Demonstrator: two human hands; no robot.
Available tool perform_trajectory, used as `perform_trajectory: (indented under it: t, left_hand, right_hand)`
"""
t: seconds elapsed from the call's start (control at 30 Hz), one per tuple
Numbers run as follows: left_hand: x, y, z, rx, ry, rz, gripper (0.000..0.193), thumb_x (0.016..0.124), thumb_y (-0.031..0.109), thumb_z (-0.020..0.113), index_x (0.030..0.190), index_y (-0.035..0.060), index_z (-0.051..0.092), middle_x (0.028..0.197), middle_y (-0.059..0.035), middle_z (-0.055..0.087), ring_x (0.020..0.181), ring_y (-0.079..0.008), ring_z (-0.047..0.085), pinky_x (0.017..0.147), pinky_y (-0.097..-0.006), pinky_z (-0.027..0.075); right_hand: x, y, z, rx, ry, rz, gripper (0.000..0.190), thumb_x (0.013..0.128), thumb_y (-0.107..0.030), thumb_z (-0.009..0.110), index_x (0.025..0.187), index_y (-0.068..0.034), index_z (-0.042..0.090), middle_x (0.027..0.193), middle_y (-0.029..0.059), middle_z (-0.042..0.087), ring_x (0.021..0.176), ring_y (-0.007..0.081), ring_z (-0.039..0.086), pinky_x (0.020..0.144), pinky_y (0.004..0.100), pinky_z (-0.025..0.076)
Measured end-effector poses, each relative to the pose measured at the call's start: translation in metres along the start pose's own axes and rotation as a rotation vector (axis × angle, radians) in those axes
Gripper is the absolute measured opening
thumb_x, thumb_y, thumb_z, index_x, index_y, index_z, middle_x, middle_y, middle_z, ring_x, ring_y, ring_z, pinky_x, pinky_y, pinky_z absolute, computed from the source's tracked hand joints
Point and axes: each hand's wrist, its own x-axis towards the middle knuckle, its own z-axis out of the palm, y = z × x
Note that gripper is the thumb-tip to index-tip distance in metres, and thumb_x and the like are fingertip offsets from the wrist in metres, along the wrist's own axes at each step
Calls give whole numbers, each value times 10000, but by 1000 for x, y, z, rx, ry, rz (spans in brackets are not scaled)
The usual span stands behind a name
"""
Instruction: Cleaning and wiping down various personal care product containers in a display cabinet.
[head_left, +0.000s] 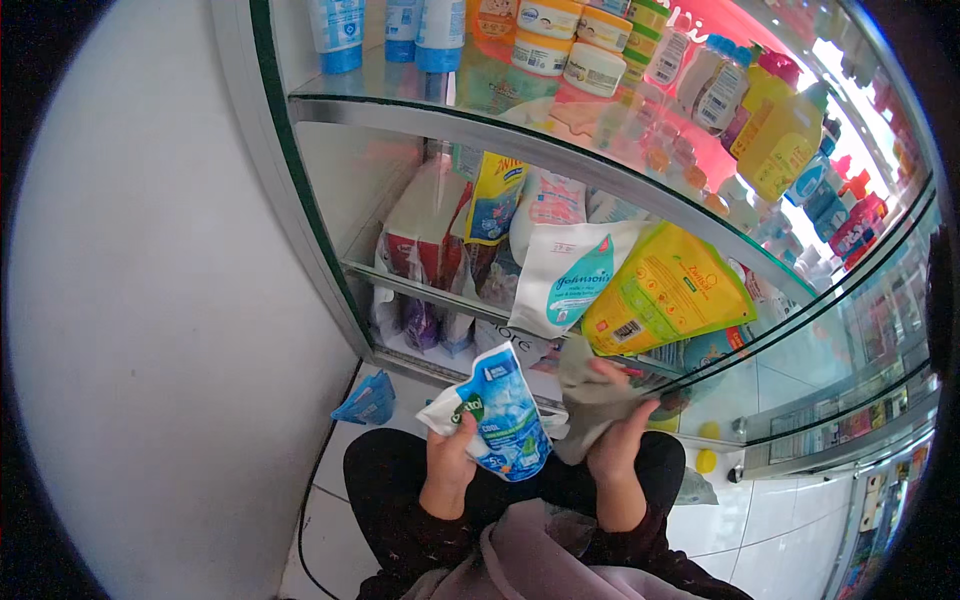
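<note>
My left hand (452, 450) grips a blue and white Dettol refill pouch (510, 420) by its left side, above my lap. In my right hand (619, 442) is a grey-beige cloth (589, 401), slightly blurred, just right of the pouch. Beyond the hands, a white Johnson's pouch (566, 281) and a yellow Zwitsal pouch (667, 292) lean out over the edge of a glass cabinet's lower shelf.
The cabinet's upper glass shelf (480, 124) bears tubes, jars and bottles. More pouches stand behind the lower shelf's rail (435, 296). A blue packet (367, 400) lies on the tiled floor near a black cable (304, 525). At left rises a white wall (150, 300).
</note>
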Motion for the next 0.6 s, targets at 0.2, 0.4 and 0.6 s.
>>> perform_trajectory:
  t: [0.2,0.4,0.6]
  left_hand:
    - [-4,-10,-6,-31,10,-56,372,832,85,534,1176,4,420,1101,-106,533,997,-212,531,847,-349,429]
    - [-3,-8,-8,-89,-40,-24,416,824,137,557,1189,5,408,1105,-110,527,992,-227,531,850,-365,430]
    - [6,2,-17,-210,185,87,382,881,302,451,1166,48,428,1072,-89,549,965,-252,549,843,-424,434]
  right_hand:
    - [-31,38,17,-866,-150,92,345,922,-260,338,1086,17,464,967,103,525,916,174,492,823,289,376]
    - [-1,39,-16,-480,157,364,419,924,-369,322,935,-2,524,712,70,539,653,129,519,596,272,432]
    - [-14,2,10,-48,106,185,485,899,-405,374,1162,1,414,1094,195,504,882,214,575,776,330,472]
